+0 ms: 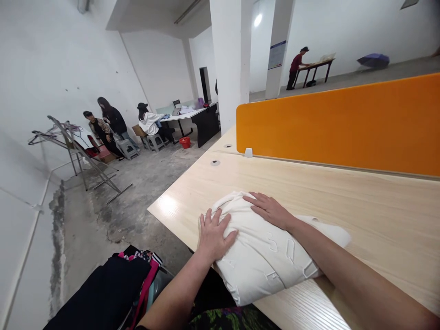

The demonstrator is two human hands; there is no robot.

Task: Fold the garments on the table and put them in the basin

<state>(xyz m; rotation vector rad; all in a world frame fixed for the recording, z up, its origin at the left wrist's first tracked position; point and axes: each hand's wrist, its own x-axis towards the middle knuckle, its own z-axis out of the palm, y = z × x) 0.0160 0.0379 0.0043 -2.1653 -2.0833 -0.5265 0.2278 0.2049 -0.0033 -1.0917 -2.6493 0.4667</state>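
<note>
The person's left hand (213, 237) lies palm down on the left edge of the white garment (252, 256), fingers spread toward its far side and thumb angled inward across it. The right hand (271, 211) rests flat near the garment's far edge, fingers stretched leftward. The bare left forearm (180, 288) slopes up from the garment's near left; the bare right forearm (347, 263) reaches across its right side.

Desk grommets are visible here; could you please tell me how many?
2: one grommet on the near desktop, a second grommet farther back, beside the orange partition; others may be hidden.
</note>
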